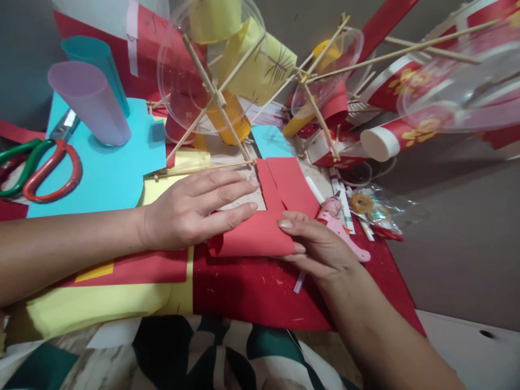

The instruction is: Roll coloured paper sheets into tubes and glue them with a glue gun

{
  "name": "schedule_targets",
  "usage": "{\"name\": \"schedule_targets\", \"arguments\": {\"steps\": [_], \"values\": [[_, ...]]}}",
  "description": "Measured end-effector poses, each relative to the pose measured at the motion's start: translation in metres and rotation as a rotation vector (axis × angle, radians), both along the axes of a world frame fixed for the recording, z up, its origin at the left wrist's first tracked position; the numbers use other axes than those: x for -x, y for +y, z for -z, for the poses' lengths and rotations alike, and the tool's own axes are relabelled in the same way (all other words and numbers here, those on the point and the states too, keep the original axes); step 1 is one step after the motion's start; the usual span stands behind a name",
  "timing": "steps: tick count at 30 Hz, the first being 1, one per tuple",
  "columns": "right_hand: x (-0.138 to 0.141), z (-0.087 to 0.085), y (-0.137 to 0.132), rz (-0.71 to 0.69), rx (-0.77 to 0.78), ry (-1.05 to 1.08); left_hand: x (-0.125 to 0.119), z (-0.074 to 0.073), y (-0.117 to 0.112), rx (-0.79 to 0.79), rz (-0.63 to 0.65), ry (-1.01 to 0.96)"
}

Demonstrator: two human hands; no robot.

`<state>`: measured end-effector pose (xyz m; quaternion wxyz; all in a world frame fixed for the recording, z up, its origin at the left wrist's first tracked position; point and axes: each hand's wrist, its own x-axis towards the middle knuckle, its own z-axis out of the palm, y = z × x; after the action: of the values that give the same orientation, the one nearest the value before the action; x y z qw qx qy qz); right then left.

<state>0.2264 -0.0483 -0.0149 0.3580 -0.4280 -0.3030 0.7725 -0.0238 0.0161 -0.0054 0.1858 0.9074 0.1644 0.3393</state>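
Observation:
A sheet of red paper [252,235], curled into a loose roll, lies in front of me near the middle of the table. My right hand [323,244] pinches its right end, thumb on top and fingers beneath. My left hand [195,208] lies flat with fingers stretched out, touching the roll's left part; its thumb is hidden. Just beyond the roll are flat red paper pieces [290,184]. A pink glue gun [339,227] rests to the right of my right hand.
Scissors [52,168] with green and red handles lie at left on blue paper [101,184]. A purple paper tube [93,103] and teal tube [108,67] stand there. Behind are wooden-stick frames [219,100] with clear plastic discs. A bag with tape rolls [368,206] lies right.

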Motion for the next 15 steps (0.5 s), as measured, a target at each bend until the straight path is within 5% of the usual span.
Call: {"name": "schedule_targets", "arguments": {"steps": [12, 15], "values": [[0.002, -0.003, -0.001, 0.041, -0.034, -0.082, -0.001, 0.009, -0.002, 0.016, 0.007, 0.045], [0.0, -0.001, 0.002, 0.154, -0.137, -0.24, -0.005, 0.008, -0.007, 0.368, -0.034, -0.105]]}}
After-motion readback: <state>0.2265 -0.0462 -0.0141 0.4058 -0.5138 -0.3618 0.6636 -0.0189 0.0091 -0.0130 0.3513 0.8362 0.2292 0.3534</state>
